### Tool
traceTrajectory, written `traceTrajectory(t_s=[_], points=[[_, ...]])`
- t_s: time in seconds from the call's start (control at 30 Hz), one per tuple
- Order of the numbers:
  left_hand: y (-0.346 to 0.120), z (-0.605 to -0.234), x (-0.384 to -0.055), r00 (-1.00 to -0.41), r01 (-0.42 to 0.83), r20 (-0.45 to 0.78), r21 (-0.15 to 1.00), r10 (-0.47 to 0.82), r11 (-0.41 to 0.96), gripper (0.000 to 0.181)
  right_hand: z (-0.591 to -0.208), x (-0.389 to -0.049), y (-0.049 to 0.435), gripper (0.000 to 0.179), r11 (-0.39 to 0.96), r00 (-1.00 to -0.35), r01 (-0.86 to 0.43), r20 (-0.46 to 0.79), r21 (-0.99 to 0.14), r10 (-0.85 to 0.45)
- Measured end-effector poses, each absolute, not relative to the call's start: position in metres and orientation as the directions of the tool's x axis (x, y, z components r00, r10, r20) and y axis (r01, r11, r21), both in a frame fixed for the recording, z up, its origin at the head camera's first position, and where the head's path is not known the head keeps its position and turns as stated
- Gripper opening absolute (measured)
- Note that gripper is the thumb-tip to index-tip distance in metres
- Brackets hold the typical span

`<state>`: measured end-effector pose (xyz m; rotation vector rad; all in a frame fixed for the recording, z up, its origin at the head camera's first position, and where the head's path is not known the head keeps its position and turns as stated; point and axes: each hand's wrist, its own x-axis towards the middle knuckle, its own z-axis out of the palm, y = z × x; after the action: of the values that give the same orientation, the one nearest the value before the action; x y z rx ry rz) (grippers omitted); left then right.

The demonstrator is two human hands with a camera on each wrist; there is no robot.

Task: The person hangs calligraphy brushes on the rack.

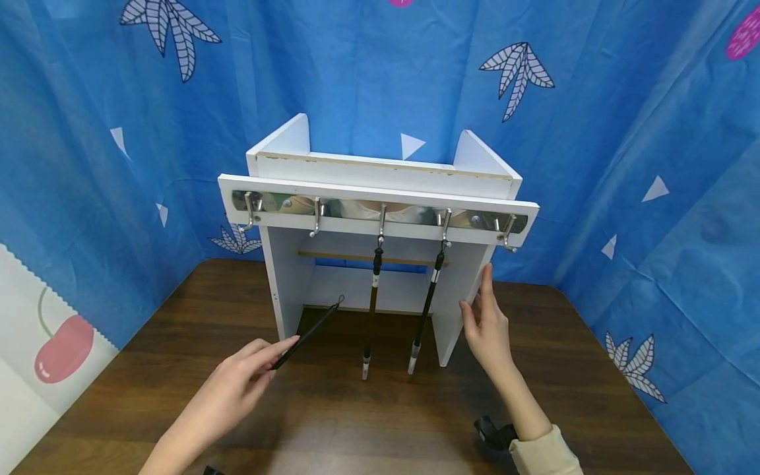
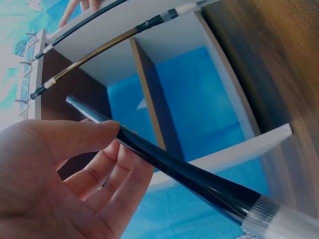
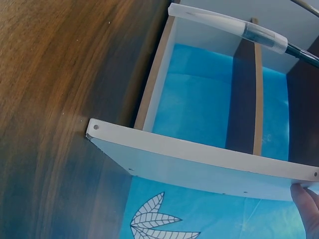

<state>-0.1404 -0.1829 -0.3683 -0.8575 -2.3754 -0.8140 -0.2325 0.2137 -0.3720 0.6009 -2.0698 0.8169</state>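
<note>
My left hand (image 1: 237, 379) pinches a black writing brush (image 2: 184, 179) between thumb and fingers. Its thin cord loop points up toward the rack, and a clear cap covers its bristle end in the left wrist view. Two more capped brushes, a brown one (image 1: 373, 297) and a black one (image 1: 424, 313), hang by loops from hooks on the white hook rail (image 1: 356, 187). The rail runs across the front of a white shelf unit (image 1: 386, 173). My right hand (image 1: 491, 330) rests against the unit's right side panel (image 3: 199, 155), fingers extended along its edge.
The shelf unit stands on a dark wood table (image 1: 368, 422), with a blue patterned curtain (image 1: 380, 79) behind. Other hooks, such as the far left hook (image 1: 249, 211), hold nothing. A small black object (image 1: 493, 433) lies by the right forearm.
</note>
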Motion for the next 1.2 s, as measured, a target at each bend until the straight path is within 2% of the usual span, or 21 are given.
traceTrajectory(t_s=[0.47,0.9,1.2], points=[[-0.18,-0.36,-0.14,-0.697,0.679,0.63,0.424,0.343,0.6,0.074,-0.372,-0.233,0.214,0.091,0.675,-0.552,-0.658,0.824,-0.334,-0.131],[-0.182,-0.356,-0.137,-0.69,0.67,0.66,0.429,0.296,0.605,0.074,-0.372,-0.232,0.214,0.091,0.676,-0.556,-0.655,0.822,-0.338,-0.127],[-0.18,-0.35,-0.133,-0.717,0.651,0.642,0.479,0.271,0.589,0.074,-0.373,-0.234,0.215,0.091,0.675,-0.553,-0.657,0.823,-0.336,-0.129]])
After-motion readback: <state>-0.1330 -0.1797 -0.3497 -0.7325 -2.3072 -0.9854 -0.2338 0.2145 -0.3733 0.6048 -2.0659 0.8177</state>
